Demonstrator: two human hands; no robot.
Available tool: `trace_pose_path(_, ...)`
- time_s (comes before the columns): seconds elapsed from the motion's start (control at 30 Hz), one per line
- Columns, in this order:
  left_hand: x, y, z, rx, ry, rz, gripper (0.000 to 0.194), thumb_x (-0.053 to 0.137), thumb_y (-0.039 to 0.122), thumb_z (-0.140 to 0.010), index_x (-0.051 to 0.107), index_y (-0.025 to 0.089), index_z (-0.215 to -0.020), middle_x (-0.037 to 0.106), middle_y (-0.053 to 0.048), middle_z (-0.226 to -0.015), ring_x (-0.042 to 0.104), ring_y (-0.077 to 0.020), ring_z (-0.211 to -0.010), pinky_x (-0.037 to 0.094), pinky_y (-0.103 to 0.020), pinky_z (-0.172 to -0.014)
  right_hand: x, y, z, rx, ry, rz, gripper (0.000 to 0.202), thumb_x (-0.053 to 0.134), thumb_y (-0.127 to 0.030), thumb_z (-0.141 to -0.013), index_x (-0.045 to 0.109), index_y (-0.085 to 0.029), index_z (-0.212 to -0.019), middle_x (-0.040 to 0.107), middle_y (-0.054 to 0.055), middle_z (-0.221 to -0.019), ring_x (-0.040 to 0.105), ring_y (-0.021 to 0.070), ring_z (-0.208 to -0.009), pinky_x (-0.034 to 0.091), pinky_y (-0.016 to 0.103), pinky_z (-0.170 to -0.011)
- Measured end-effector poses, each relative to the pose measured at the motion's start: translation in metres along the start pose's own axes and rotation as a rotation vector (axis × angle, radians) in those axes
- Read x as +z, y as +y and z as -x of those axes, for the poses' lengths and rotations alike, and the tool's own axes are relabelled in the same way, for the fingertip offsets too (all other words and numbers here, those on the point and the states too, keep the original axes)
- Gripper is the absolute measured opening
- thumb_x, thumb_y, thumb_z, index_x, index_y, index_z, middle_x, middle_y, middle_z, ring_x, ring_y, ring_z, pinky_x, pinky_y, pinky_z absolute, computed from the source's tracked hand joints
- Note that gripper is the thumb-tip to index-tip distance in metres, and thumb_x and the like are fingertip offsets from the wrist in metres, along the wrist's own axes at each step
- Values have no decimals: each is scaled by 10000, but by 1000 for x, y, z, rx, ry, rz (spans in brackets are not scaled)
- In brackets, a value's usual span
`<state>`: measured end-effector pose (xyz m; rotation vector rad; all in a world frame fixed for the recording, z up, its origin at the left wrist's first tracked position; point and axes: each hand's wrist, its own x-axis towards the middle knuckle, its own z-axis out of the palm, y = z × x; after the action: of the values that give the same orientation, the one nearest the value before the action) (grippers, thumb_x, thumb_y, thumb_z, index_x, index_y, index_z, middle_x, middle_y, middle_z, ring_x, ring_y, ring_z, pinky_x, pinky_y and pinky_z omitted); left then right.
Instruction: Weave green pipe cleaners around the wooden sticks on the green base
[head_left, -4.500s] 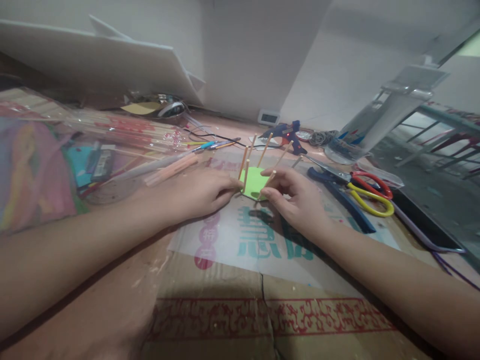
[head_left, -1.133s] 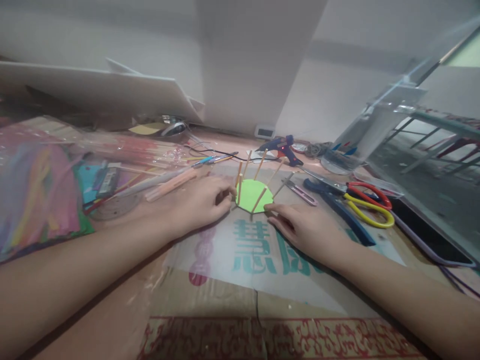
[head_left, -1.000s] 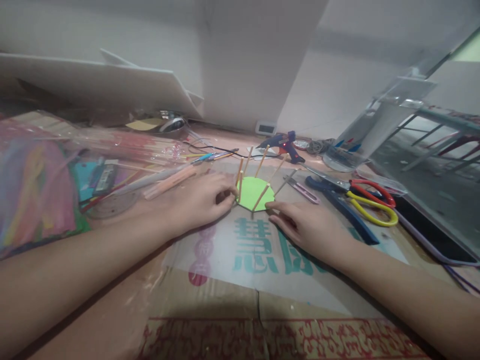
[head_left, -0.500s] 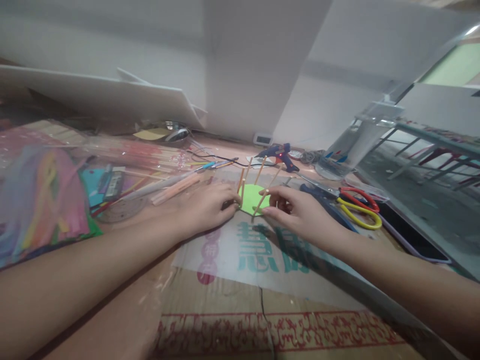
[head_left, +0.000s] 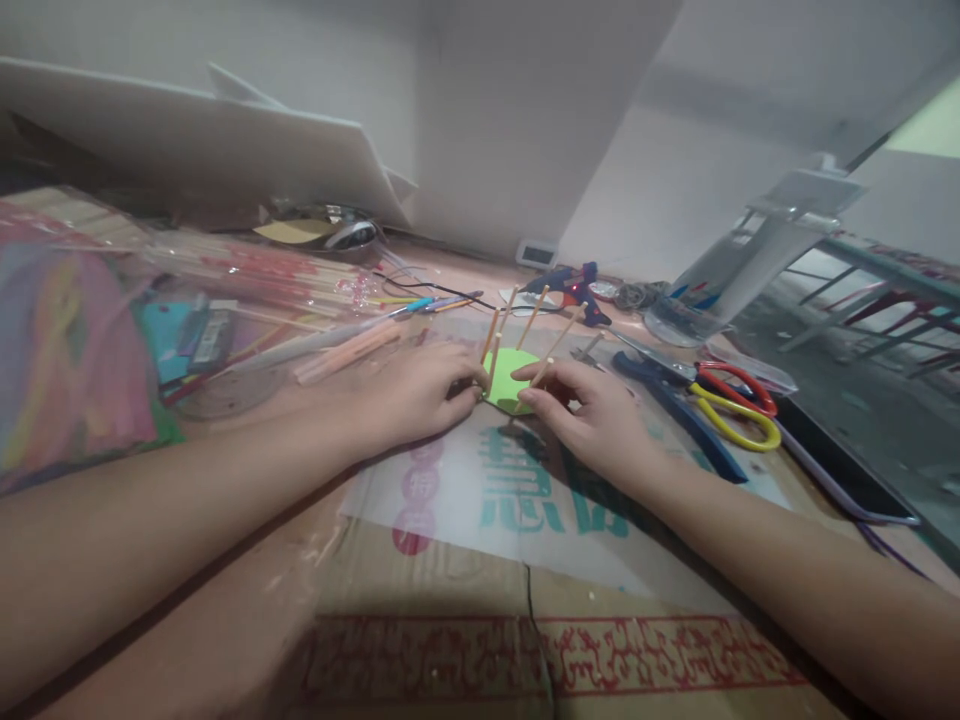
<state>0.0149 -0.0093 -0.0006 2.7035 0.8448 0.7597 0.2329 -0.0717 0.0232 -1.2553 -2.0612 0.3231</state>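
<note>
A bright green disc (head_left: 512,366) lies on the printed plastic sheet, with several thin wooden sticks standing along its rim. Some of these sticks lean outward. My left hand (head_left: 435,395) is closed at the disc's left edge, thumb and fingertips pinching the rim near an upright stick (head_left: 495,366). On the near right side, my right hand (head_left: 592,412) pinches another wooden stick (head_left: 543,371) between thumb and forefinger. Its lower end is at the disc's edge, partly covered by the thumb. My other right fingers curl underneath.
Behind the disc lies a blue glue gun (head_left: 589,296) with a lit red light. To the right are scissors (head_left: 739,420), blue-handled pliers (head_left: 694,430), a phone (head_left: 840,455) and a clear water jug (head_left: 742,260). Packaged sticks (head_left: 262,280) and pastel strips (head_left: 75,360) lie left.
The stick in my right hand has gone from tilted to more upright at the disc's edge. My left hand stays at the rim. The whole view has shifted slightly.
</note>
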Motion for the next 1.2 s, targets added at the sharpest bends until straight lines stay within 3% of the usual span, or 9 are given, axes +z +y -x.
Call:
trace_pose_path(0.13, 0, 0, 0, -2, -9, -15, 181, 532, 200, -887, 692, 198, -971, 716, -33, -1001, 640, -210, -959, 486, -352, -841, 2, -2, -2, 7, 6, 1, 147, 573, -260, -923, 651, -192, -818, 749, 49, -872, 665, 174, -754, 477, 288, -675)
trace_pose_path(0.47, -3, 3, -2, -16, -29, -22, 181, 533, 208, -891, 698, 199, -963, 727, -39, -985, 642, -211, -940, 475, -345, -822, 2, -2, -1, 23, -30, 45, 165, 554, -252, -926, 658, -199, -809, 732, 33, -774, 659, 166, -679, 471, 276, -639)
trace_pose_path(0.77, -1, -2, 1, 6, -27, -20, 187, 508, 228, -913, 680, 205, -984, 709, -34, -1017, 632, -208, -965, 472, -346, -846, 2, -1, 1, -24, -34, 46, 154, 552, -211, -926, 651, -196, -809, 730, 30, -784, 665, 162, -702, 462, 265, -643)
trace_pose_path(1.2, -1, -1, -1, 8, -31, -32, 191, 511, 221, -907, 685, 209, -982, 714, -35, -1007, 638, -211, -961, 474, -348, -836, 4, -1, 1, 40, -27, -21, 139, 567, -242, -922, 643, -208, -811, 729, 28, -812, 651, 157, -693, 473, 274, -634)
